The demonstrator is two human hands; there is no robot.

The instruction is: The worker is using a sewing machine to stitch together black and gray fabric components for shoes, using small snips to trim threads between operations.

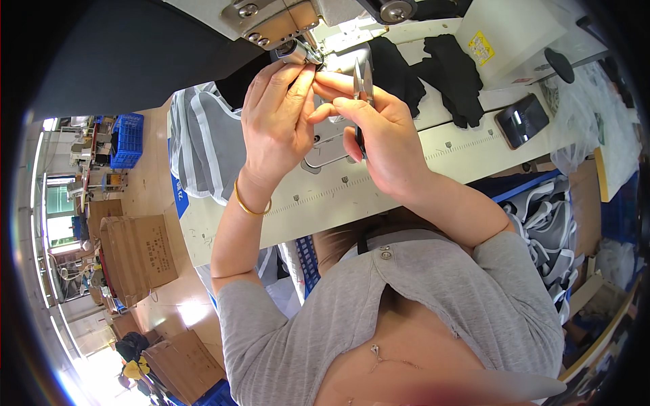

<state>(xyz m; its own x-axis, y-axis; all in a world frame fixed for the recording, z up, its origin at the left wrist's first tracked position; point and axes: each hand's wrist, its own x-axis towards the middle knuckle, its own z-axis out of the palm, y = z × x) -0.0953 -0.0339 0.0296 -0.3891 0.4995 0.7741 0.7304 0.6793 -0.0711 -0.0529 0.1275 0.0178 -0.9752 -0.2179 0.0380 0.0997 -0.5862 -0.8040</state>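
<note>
My left hand [276, 120] is right under the sewing machine head [271, 27], its fingertips pressed together beside the presser foot and needle area [313, 57]. Whatever those fingertips pinch is too small and covered to make out. In my right hand [386, 135] is a pair of scissors [363, 91], blades pointing away from me. The right index finger reaches to the same spot by the needle and meets the left fingertips. Grey fabric pieces with white edging [206, 139] lie on the table just left of my left hand.
Black cloth pieces [452, 81] rest on the pale sewing table [305, 216] at the far right, near a phone [521, 122]. Clear plastic bags [599, 122] are beyond it. More grey pieces with white edging [545, 230] hang at my right. Cardboard boxes [139, 257] stand on the floor leftward.
</note>
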